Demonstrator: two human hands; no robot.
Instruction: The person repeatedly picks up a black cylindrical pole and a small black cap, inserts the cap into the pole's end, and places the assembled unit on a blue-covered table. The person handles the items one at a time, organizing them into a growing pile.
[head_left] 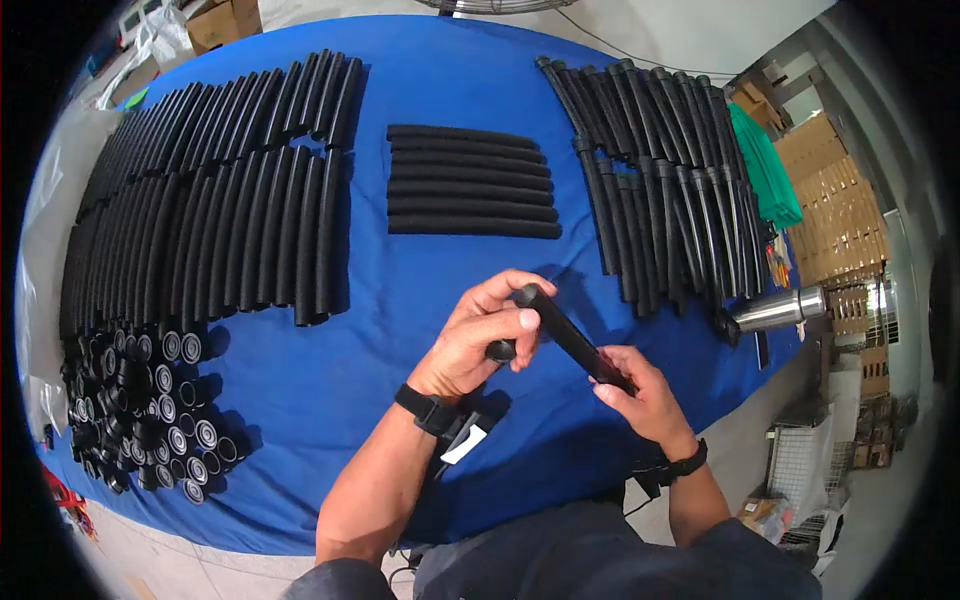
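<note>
A short black tube (570, 338) slants between my two hands above the blue-covered table. My right hand (645, 395) is closed around its lower end. At its upper end, my left hand (465, 335) has the thumb and index finger against the tube. The remaining left fingers are curled around a small round black cap (500, 350). Whether the tube's upper end carries a cap of its own, I cannot tell for sure.
Black tubes (250, 220) lie in two rows at left, above a heap of black caps (165, 400). Several matte black tubes (470, 185) lie crosswise in the middle. At right are tubes with wider ends (650, 180), a green cloth (765, 165) and a steel bottle (780, 310).
</note>
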